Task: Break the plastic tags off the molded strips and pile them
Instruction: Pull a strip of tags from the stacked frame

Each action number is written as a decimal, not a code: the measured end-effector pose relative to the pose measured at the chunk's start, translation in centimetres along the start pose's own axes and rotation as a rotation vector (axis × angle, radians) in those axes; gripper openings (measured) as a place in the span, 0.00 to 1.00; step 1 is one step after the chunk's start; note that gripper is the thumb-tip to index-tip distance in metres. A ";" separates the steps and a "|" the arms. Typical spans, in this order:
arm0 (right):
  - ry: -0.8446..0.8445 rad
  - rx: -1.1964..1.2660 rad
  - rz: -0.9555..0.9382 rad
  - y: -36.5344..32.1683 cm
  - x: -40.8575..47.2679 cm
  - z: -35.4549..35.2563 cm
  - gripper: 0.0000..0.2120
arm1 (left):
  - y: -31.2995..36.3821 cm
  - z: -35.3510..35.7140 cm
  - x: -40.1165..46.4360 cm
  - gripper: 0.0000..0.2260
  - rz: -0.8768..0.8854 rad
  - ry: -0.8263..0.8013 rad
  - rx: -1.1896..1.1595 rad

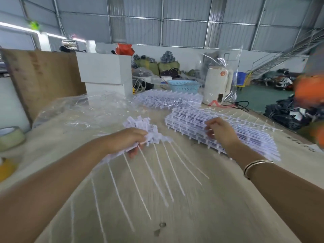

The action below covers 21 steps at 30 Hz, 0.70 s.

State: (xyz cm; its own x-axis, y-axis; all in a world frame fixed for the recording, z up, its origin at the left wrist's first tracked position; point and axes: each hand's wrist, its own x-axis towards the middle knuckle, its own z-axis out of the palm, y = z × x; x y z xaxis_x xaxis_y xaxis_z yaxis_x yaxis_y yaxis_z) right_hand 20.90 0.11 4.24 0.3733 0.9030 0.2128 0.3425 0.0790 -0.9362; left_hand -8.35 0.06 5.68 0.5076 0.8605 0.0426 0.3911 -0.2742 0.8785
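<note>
My left hand (128, 140) grips a bunch of white plastic tags (145, 128); their long thin tails fan out toward me over the wooden table (192, 216). My right hand (220, 131) rests on a stack of white molded strips (191, 120) at the centre right, fingers curled on its near edge; whether it grips a strip I cannot tell. A second stack of molded strips (168, 99) lies further back.
A crumpled clear plastic sheet (87, 111) lies at the back left. Tape rolls (10, 137) sit at the left edge. A white kettle (217, 85), a blue basket (184, 86) and white boxes (105, 71) stand at the far end. A person in orange (310, 95) is at the right.
</note>
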 end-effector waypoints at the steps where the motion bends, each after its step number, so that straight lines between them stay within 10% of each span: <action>1: -0.066 -0.031 -0.014 0.1 -0.4 1.0 0.13 | -0.8 0.1 -0.3 0.15 -0.002 -0.021 0.045; 7: -0.608 -0.318 -0.121 1.2 -4.2 5.8 0.13 | -3.1 -0.4 -0.3 0.11 -0.040 -0.050 0.274; 14: -0.669 0.032 -0.145 1.3 -5.8 7.1 0.12 | -2.9 0.9 -1.0 0.08 0.079 0.040 0.668; 21: -0.682 0.031 -0.244 2.1 -6.1 7.0 0.10 | -3.1 4.7 -0.1 0.09 0.113 -0.023 0.580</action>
State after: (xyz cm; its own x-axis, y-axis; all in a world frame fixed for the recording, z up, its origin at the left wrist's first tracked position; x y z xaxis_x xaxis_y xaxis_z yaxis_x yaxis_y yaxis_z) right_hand 13.29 -2.27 -1.01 -0.3351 0.9198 0.2043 0.3191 0.3148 -0.8939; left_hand -6.03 -1.23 0.71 0.5849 0.8043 0.1049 0.6862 -0.5596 0.4648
